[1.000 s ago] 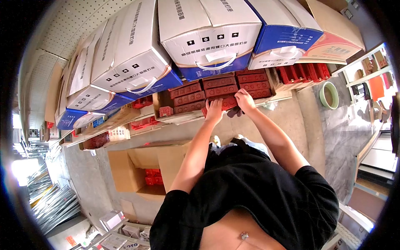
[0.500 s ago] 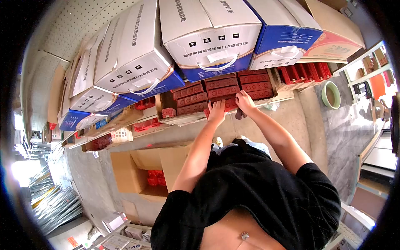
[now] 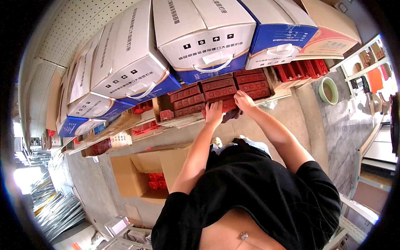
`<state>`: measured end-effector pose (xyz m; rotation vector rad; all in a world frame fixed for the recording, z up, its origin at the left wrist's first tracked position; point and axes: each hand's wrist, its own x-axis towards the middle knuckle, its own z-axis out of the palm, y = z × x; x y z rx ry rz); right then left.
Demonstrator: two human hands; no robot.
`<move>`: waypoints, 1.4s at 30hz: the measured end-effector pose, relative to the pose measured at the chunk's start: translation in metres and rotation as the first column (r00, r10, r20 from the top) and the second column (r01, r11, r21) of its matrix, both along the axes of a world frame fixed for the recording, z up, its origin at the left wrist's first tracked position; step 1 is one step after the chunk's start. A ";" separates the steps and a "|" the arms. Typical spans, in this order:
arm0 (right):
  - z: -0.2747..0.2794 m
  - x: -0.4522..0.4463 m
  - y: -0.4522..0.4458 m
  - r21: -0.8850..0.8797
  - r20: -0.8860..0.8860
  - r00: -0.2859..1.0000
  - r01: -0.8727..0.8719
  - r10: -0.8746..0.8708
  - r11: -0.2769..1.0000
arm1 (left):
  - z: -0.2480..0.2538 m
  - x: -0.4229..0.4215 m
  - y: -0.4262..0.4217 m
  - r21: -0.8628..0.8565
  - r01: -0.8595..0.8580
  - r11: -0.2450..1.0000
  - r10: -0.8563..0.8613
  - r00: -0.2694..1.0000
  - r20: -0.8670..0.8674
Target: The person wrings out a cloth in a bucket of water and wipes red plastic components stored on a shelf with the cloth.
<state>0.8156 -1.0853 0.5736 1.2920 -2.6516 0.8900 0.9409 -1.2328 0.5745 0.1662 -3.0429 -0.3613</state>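
Observation:
A red strip moulded like a row of boxes is held between my hands at the front edge of a carton. My left hand is closed on its left end. My right hand is closed at its right end, fingertips at the top edge. A dark cloth hangs below the strip beside my right palm and seems held there too; its upper part is hidden. Behind my hands, the open carton holds several similar dusty red strips in stacked rows. A small red box sits in its left corner.
Large white-and-blue boxes stand on the shelf above the carton. More red boxes lie to the right. An open cardboard box with red pieces stands on the floor at left. A green bucket stands at far right.
The dark cloth now shows further left below the strip, and more of it is visible. Both hands keep their hold. The view has shifted slightly.

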 end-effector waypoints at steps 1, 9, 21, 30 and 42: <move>0.000 0.003 0.000 -0.003 0.012 1.000 0.016 -0.016 1.000 | -0.001 0.000 0.000 -0.005 0.005 1.000 -0.005 1.000 -0.004; -0.007 0.002 -0.002 -0.014 0.077 0.988 0.135 -0.133 0.991 | 0.027 0.013 -0.022 -0.054 -0.212 0.976 0.217 0.970 0.112; 0.021 0.025 -0.036 0.478 -0.056 0.993 -0.063 0.102 0.876 | 0.001 0.030 -0.021 0.267 -0.226 0.937 0.243 0.970 -0.030; 0.001 0.015 -0.007 -0.159 0.120 0.978 0.191 -0.173 0.969 | 0.001 0.040 -0.010 0.321 -0.260 0.910 0.305 0.947 -0.097; -0.004 0.035 0.039 -0.339 0.404 0.810 0.565 -0.425 0.753 | 0.012 0.031 0.003 0.384 -0.194 0.903 0.263 0.955 -0.134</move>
